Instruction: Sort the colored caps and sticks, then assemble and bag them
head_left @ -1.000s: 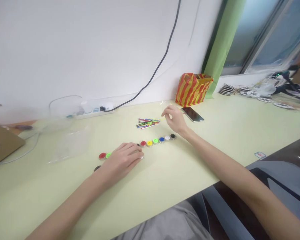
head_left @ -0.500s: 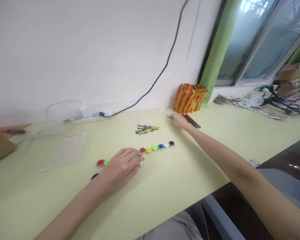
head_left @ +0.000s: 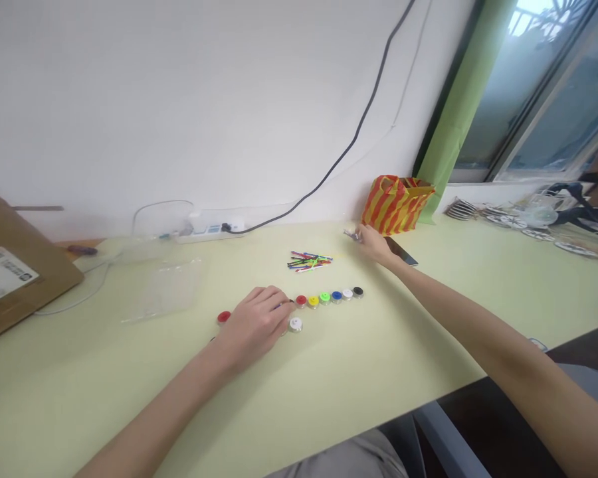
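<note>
Small round pots with coloured lids stand in a row: a red-lidded pot (head_left: 301, 302), a yellow-lidded pot (head_left: 313, 301), then green, blue, white and a black-lidded pot (head_left: 359, 292). My left hand (head_left: 259, 322) lies over the left part of the pots, its fingers curled down and closed; what is under them is mostly hidden. Beside its fingertips stands a white-lidded pot (head_left: 296, 324), and another red-lidded pot (head_left: 224, 318) shows on its far side. Farther back, my right hand (head_left: 375, 245) pinches a small silvery-blue thing (head_left: 351, 235), too small to name.
A bundle of coloured plastic sticks (head_left: 309, 261) lies behind the pots. Past my right hand are a phone (head_left: 401, 251) and a red-and-yellow striped bag (head_left: 397, 204). Leftward are a clear plastic bag (head_left: 162, 289), a power strip (head_left: 209, 227) and a cardboard box (head_left: 24, 265).
The view has turned left, bringing more of the cardboard box in. My left hand has drawn off the white-lidded pot, which now stands uncovered. My right hand still pinches the small thing.
</note>
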Tool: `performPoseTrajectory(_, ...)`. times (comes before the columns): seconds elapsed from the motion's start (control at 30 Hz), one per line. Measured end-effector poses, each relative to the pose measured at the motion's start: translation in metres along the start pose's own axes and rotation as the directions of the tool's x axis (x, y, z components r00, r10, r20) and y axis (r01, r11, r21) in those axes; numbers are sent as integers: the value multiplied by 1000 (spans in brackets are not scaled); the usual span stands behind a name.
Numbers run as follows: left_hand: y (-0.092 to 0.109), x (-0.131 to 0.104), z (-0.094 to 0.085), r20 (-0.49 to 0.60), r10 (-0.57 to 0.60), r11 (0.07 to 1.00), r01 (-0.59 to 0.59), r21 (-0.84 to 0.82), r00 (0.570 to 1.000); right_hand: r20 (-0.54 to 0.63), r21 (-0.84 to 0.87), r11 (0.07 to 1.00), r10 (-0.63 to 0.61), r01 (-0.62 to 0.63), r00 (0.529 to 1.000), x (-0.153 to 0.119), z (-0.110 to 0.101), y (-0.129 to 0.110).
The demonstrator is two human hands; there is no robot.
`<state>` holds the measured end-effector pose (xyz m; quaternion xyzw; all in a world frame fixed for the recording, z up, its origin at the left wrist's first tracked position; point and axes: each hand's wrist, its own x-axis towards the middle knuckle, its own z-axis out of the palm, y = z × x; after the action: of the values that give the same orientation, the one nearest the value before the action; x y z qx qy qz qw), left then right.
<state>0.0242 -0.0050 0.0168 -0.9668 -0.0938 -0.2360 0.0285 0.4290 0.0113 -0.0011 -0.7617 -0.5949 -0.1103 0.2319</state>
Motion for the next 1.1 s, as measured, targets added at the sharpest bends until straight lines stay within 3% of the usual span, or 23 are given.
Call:
performPoseTrajectory(0.1,0,0,0,-25,-13,1000,13,22,1000,-46,104,992,-64,69,997,6,-9,-18)
performPoseTrajectory(0.23,-14,0,-4,-57,-113,988,118,98,992,-25,261,932,-256,253,966,10,-25,-63)
performPoseTrajectory(0.3,-29,-3,-6,-77,-199,969,208,131,977,47,385,846,-417,369,908,11,-33,-90)
performPoseTrajectory(0.4,-57,-15,-9,-46,-323,910,324,260,945,174,490,737,-606,465,776,16,-41,-128)
performPoseTrajectory(0.5,-80,-30,-9,9,-405,842,369,393,914,278,369,729,-678,576,680,31,-42,-160)
performPoseTrajectory(0.63,-93,-41,-3,64,-448,827,387,408,892,376,216,694,-709,687,597,58,-45,-198)
performPoseTrajectory(0.7,-95,-42,0,100,-462,827,387,409,881,395,174,678,-712,714,580,72,-48,-215)
performPoseTrajectory(0.87,-99,-45,0,168,-493,822,394,412,854,418,69,669,-693,740,587,97,-55,-247)
performPoseTrajectory(1.1,-103,-52,-1,210,-577,772,444,454,789,367,57,652,-718,756,591,117,-75,-253)
